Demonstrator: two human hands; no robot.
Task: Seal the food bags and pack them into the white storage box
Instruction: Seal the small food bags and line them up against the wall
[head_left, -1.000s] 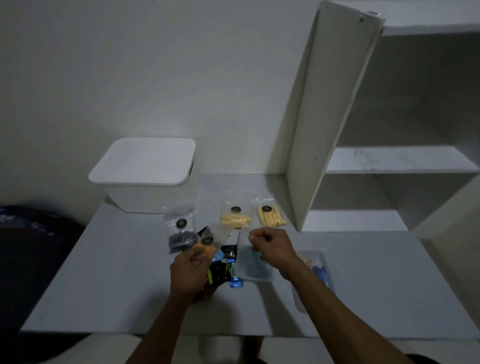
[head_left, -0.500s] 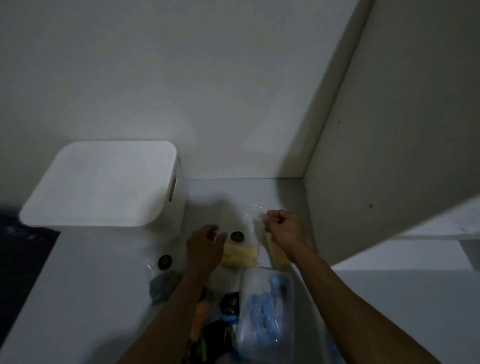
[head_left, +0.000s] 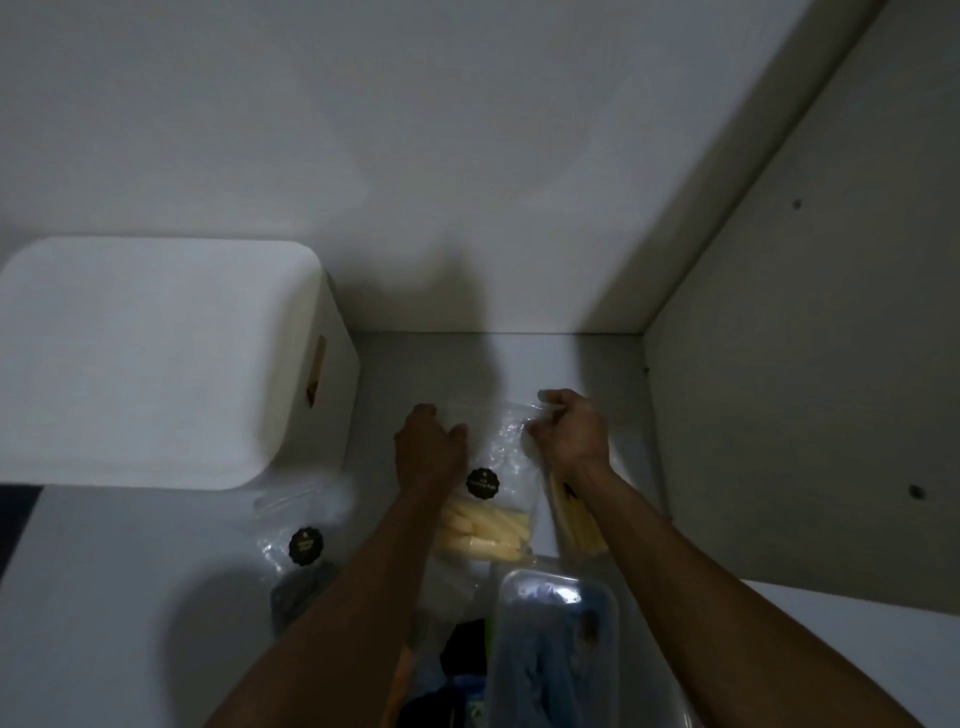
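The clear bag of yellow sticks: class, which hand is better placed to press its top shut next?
Probably the right hand: it already pinches the bag at its top right corner. The left hand only rests on the left edge.

No text can be read anywhere. A round black label (head_left: 482, 484) sits on the clear bag of pale sticks (head_left: 485, 530) at centre frame, and another black label (head_left: 306, 545) on the bag at lower left (head_left: 291, 525); both seem to carry small print, too blurred to make out.

A white shelf panel (head_left: 810, 364) stands on the grey table (head_left: 130, 597).
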